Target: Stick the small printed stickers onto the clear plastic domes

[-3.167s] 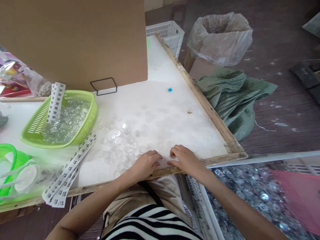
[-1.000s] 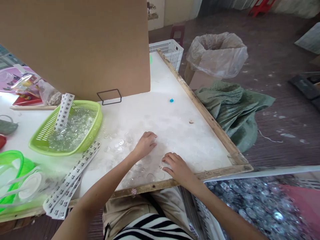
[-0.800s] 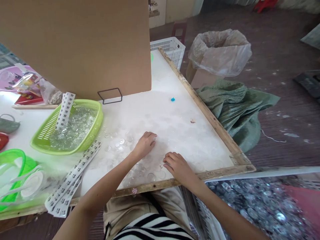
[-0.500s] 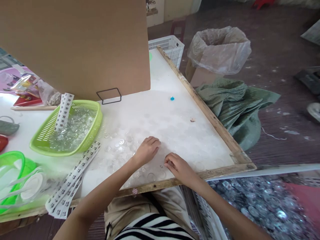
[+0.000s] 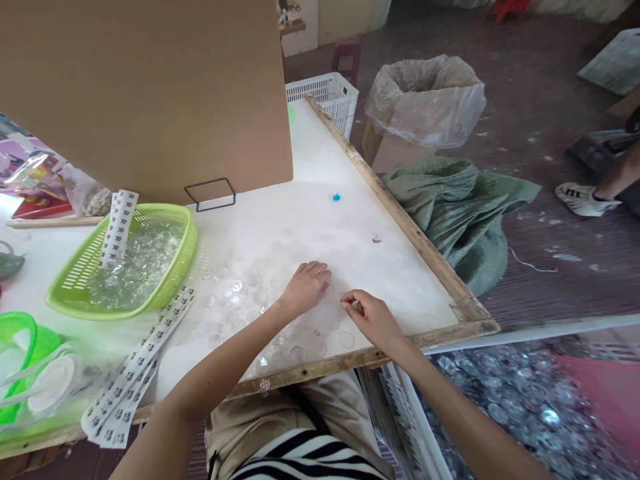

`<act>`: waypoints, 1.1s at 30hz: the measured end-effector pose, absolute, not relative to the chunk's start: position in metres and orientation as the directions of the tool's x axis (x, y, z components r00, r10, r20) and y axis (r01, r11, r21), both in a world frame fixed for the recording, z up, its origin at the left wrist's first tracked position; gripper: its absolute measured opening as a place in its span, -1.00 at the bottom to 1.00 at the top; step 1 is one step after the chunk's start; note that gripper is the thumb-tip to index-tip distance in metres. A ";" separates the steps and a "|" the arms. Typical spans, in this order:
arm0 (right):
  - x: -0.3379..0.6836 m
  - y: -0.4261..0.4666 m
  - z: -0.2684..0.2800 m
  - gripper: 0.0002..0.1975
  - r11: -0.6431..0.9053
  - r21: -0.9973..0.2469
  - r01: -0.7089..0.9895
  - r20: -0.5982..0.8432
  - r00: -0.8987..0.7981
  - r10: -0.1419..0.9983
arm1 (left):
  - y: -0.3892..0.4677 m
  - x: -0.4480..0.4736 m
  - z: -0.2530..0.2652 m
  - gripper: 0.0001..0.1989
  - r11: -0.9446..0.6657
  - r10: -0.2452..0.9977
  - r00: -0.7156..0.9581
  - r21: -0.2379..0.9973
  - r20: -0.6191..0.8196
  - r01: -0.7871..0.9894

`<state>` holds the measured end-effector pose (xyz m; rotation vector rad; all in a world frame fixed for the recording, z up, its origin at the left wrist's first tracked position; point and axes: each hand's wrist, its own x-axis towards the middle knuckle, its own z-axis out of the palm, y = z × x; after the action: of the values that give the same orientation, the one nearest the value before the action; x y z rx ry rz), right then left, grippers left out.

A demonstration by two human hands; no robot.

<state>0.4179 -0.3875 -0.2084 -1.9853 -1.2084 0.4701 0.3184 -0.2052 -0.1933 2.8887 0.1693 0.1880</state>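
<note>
My left hand (image 5: 307, 288) rests palm down over the white tabletop (image 5: 320, 217), its fingers bent together with the tips turned away from view. Close to its right, my right hand (image 5: 371, 319) is closed in a pinch, thumb against the fingers; anything between them is too small to make out. Clear round discs (image 5: 237, 286) lie scattered to the left of my left hand and below it. One clear disc (image 5: 345, 339) lies flat just below my right hand.
A green basket (image 5: 187, 260) of clear pieces and printed sticker strips (image 5: 135, 363) lie left. A cardboard sheet (image 5: 165, 93) stands behind. Wooden edging (image 5: 400, 207) borders the table, and a crate of clear pieces (image 5: 510, 393) sits at lower right. A person's shoe (image 5: 585, 199) is far right.
Both hands have shifted slightly right and away from me over the table, staying close together. The view has turned a little right. A person's foot has come into view at the right.
</note>
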 end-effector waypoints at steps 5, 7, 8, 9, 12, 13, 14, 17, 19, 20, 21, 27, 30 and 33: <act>0.432 -0.385 -0.210 -0.81 -0.252 -0.629 0.735 0.214 0.476 0.853 | -0.209 0.324 -0.202 -0.63 -0.968 0.106 0.988 0.238 0.111 0.077; 0.436 -0.384 -0.213 -0.78 -0.256 -0.557 0.790 0.255 0.456 0.853 | -0.210 0.325 -0.208 -0.47 -0.973 0.092 0.991 0.222 0.102 0.067; 0.437 -0.383 -0.215 -0.74 -0.263 -0.520 0.813 0.262 0.444 0.857 | -0.210 0.325 -0.212 -0.38 -0.976 0.091 0.991 0.208 0.094 0.070; 0.438 -0.382 -0.219 -0.70 -0.270 -0.485 0.832 0.262 0.433 0.863 | -0.209 0.326 -0.215 -0.32 -0.978 0.095 0.992 0.193 0.086 0.077; 0.441 -0.379 -0.234 -0.54 -0.304 -0.399 0.865 0.224 0.414 0.882 | -0.205 0.331 -0.221 -0.24 -0.983 0.106 0.992 0.160 0.069 0.093; 0.441 -0.378 -0.239 -0.50 -0.319 -0.378 0.869 0.210 0.416 0.885 | -0.204 0.333 -0.222 -0.24 -0.983 0.109 0.992 0.154 0.068 0.098; 0.442 -0.377 -0.244 -0.47 -0.332 -0.361 0.871 0.198 0.420 0.886 | -0.203 0.335 -0.222 -0.24 -0.983 0.114 0.991 0.151 0.067 0.102; 0.442 -0.376 -0.253 -0.41 -0.339 -0.334 0.880 0.180 0.413 0.893 | -0.203 0.339 -0.222 -0.23 -0.978 0.157 0.985 0.149 0.071 0.146; 0.441 -0.376 -0.255 -0.38 -0.334 -0.329 0.883 0.182 0.406 0.895 | -0.203 0.340 -0.223 -0.20 -0.967 0.219 0.972 0.148 0.080 0.206; 0.440 -0.376 -0.255 -0.36 -0.335 -0.329 0.883 0.185 0.408 0.894 | -0.204 0.341 -0.224 -0.18 -0.959 0.254 0.963 0.148 0.085 0.240; 0.438 -0.376 -0.255 -0.34 -0.338 -0.332 0.881 0.190 0.413 0.891 | -0.204 0.343 -0.225 -0.16 -0.951 0.286 0.954 0.149 0.089 0.271; 0.435 -0.374 -0.250 -0.33 -0.387 -0.410 0.826 0.229 0.504 0.833 | -0.196 0.362 -0.229 -0.15 -0.927 0.354 0.930 0.167 0.099 0.335; 0.437 -0.374 -0.249 -0.33 -0.402 -0.473 0.784 0.230 0.551 0.802 | -0.190 0.377 -0.228 -0.17 -0.919 0.369 0.926 0.184 0.082 0.350; 0.440 -0.374 -0.248 -0.35 -0.413 -0.528 0.742 0.231 0.594 0.771 | -0.185 0.392 -0.226 -0.17 -0.914 0.372 0.927 0.194 0.056 0.355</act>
<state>0.4395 -0.3737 -0.2482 -2.2287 -1.1934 0.0633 0.3918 -0.1851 -0.2256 2.9049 0.5529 0.1370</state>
